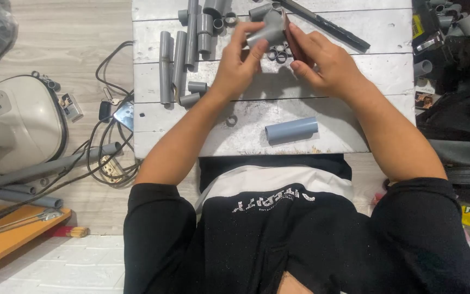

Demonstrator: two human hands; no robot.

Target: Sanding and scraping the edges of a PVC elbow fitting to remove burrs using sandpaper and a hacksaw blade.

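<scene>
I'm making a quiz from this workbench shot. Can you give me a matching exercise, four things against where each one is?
Things:
1. grey pipe fitting
2. short grey pipe piece
3. long black bar
4. small grey ring

Places:
A. lying alone on the white board, near its front edge
B. held between the left hand and the right hand
C. slanting across the board's far right part
D. on the board beside the left wrist

Pairs: 1-B, 2-A, 3-C, 4-D
</scene>
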